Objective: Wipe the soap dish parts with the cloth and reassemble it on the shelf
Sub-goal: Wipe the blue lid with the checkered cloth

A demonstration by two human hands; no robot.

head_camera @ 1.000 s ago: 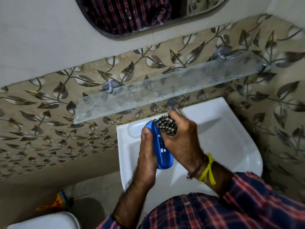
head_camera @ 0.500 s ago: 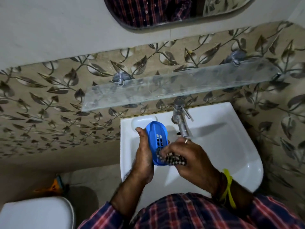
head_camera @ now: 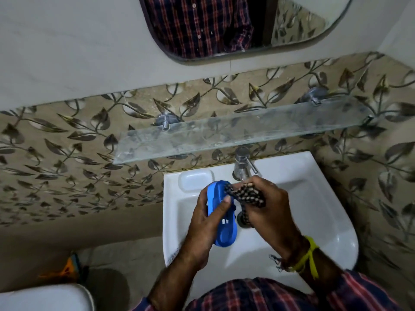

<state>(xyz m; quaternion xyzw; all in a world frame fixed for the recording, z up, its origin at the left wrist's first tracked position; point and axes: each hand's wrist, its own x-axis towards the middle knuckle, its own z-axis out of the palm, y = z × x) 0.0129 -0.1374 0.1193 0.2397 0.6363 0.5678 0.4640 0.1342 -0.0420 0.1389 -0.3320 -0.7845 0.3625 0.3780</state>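
Observation:
My left hand (head_camera: 205, 223) grips a blue plastic soap dish part (head_camera: 221, 213) over the white basin, thumb across its slotted face. My right hand (head_camera: 268, 212) is bunched around a black-and-white checked cloth (head_camera: 246, 195) pressed against the upper end of the blue part. The glass shelf (head_camera: 235, 133) hangs on the leaf-patterned wall above the basin with nothing on it. Any other soap dish part is out of sight.
The white wash basin (head_camera: 303, 198) sits under a chrome tap (head_camera: 241, 163), with a moulded soap recess (head_camera: 195, 181) at its back left. A mirror (head_camera: 224, 25) is above. A white toilet lid (head_camera: 45, 297) and an orange-handled item (head_camera: 67, 269) lie at lower left.
The cloth hand slid down the blue part and then back up to its top end. The view has tilted so the shelf and mirror show more fully.

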